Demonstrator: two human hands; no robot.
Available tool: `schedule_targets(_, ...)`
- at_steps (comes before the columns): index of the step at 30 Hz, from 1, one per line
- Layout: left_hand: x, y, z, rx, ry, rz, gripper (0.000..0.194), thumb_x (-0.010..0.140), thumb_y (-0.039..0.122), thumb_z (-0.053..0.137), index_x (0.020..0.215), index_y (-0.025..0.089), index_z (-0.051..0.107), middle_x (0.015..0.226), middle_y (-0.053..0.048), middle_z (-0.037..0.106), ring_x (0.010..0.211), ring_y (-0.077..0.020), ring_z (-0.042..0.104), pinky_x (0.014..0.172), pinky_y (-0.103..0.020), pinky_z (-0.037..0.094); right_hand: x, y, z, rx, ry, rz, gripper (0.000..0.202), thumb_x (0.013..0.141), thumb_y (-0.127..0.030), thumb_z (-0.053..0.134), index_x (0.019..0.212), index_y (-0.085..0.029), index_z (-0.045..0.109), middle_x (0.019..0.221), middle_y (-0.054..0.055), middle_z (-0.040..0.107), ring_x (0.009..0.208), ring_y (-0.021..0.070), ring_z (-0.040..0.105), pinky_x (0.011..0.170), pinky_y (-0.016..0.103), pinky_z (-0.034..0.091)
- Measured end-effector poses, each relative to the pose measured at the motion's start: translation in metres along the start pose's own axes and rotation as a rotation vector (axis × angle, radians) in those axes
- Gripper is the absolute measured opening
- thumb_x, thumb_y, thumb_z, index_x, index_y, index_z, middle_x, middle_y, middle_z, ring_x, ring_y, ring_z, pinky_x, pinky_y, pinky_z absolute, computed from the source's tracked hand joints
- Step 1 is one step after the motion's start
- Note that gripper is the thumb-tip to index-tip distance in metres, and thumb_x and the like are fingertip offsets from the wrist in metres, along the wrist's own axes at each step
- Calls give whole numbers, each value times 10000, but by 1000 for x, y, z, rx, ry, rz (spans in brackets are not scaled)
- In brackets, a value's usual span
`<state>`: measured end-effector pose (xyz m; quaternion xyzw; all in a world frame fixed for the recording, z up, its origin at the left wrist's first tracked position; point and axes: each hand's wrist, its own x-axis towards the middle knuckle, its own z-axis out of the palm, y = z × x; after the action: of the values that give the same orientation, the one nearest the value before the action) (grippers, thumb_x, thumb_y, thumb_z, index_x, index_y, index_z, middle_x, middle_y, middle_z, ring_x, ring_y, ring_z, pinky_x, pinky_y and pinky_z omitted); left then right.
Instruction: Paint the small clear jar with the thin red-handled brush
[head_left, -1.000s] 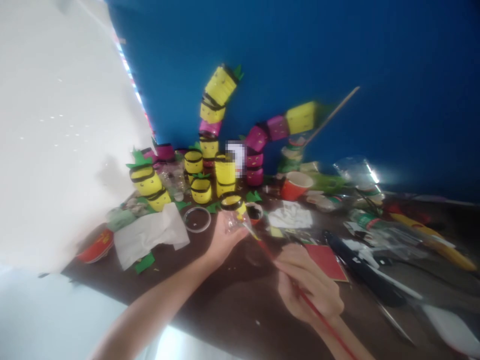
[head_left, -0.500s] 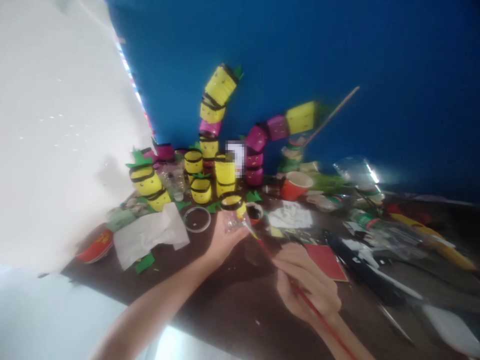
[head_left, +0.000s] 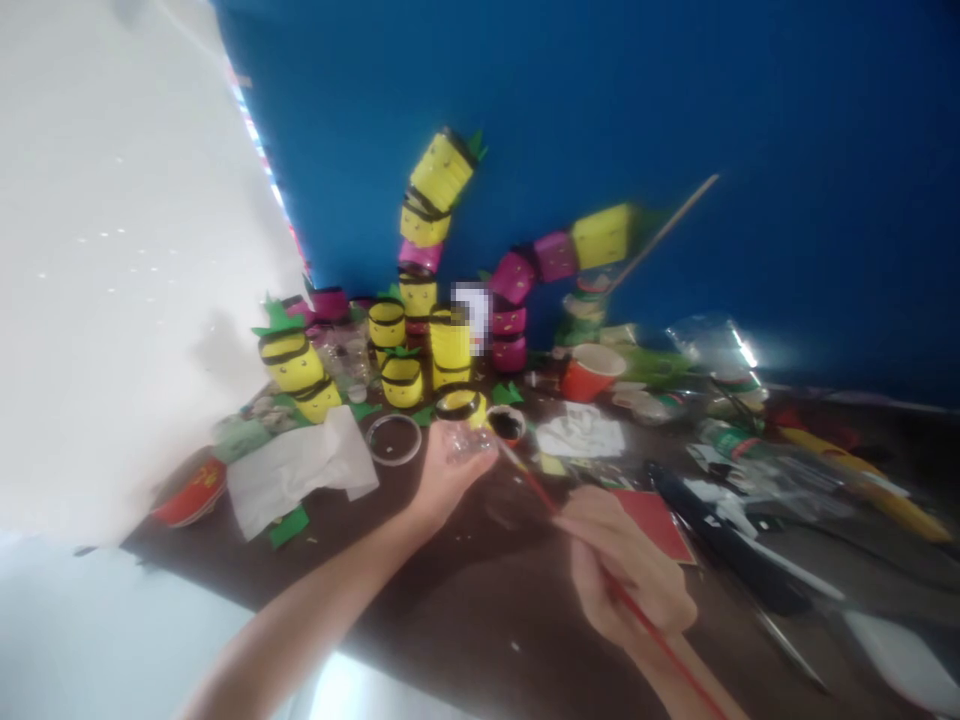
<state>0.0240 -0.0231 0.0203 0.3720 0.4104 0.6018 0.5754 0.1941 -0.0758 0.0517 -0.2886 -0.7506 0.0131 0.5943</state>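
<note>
My left hand (head_left: 442, 470) is closed around the clear, bumpy plastic bottom of a cut bottle (head_left: 465, 443), whose upper part is yellow with a black rim. In my right hand (head_left: 626, 565) is a paintbrush (head_left: 541, 492) with a long red handle. Its bristles point up and left, close to the cut bottle and just below a small cup of dark paint (head_left: 507, 424). Blur hides whether the bristles touch anything.
Yellow pots (head_left: 401, 382) with black bands and drawn faces stand behind my left hand. Magenta pots (head_left: 510, 335) are stacked farther back. A red paper cup (head_left: 592, 372), crumpled tissue (head_left: 581, 432), a black tool (head_left: 724, 535) and plastic bottles lie rightward. White paper (head_left: 300, 475) lies left.
My right hand and the paintbrush have shifted slightly right, drawing the bristles away from the yellow part. The cut bottle has turned or tilted a little in my left hand.
</note>
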Motion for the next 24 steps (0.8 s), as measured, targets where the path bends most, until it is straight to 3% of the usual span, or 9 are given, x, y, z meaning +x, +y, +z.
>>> schedule_targets(2,0,0,0,-10,1,-4,507,611,282,800,992,210,475,1050,-43,625,988,-193,601,914,-374,443,-1,1,0,-25,38,20,296,760,4,537,961,-181,650,747,44,690,669,188,669,687,378,591)
schedule_targets(8,0,-2,-2,33,-7,34,502,606,305,804,1004,203,517,1045,-49,624,982,-207,598,893,-363,448,4,0,0,-51,-65,4,237,784,-42,536,902,-213,651,723,17,705,640,173,682,679,326,611)
schedule_targets(15,1,1,1,40,-52,81,522,618,292,796,1053,204,521,1109,-62,613,1037,-223,582,914,-359,440,3,1,0,-48,-73,17,292,790,-28,529,958,-237,643,747,18,713,622,168,678,618,303,607)
schedule_targets(20,1,1,2,21,-63,90,521,612,262,799,1045,205,516,1079,-55,621,1053,-224,584,929,-364,434,-2,-1,4,-78,-15,42,324,752,11,569,952,-228,658,756,3,717,670,167,689,685,310,603)
schedule_targets(24,2,-1,0,32,-60,102,517,615,249,795,1048,210,515,1102,-54,612,1056,-221,581,935,-361,431,-1,-6,5,-64,-50,76,303,753,24,567,924,-211,653,744,2,706,669,157,679,712,315,596)
